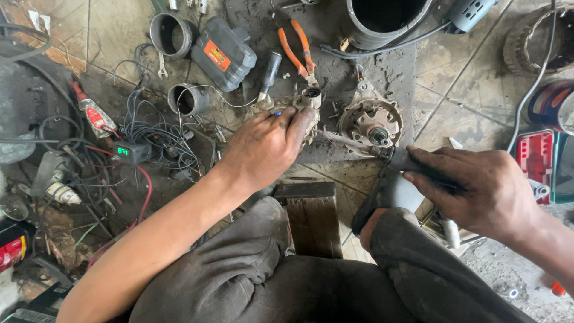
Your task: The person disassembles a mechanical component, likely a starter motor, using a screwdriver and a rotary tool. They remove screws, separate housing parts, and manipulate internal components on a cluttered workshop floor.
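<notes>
My left hand [266, 146] presses down on a small grimy metal motor part [309, 103] lying on the dirty floor, fingers wrapped over its top. My right hand [478, 191] grips the black handle of a soldering tool [391, 164]; its thin metal tip [344, 139] points left toward the part under my left hand. Between the hands, slightly further off, lies a round alternator housing [371, 121] with a shaft in its middle. My knees in dark trousers fill the bottom of the view.
Orange-handled pliers [296, 51], a screwdriver [269, 72], a dark battery pack [224, 54], two metal rings [170, 34], a tangle of wires [149, 128] with a small green-lit meter [128, 151], a wooden block [312, 215], a large cylinder [385, 21] and a red case [534, 158].
</notes>
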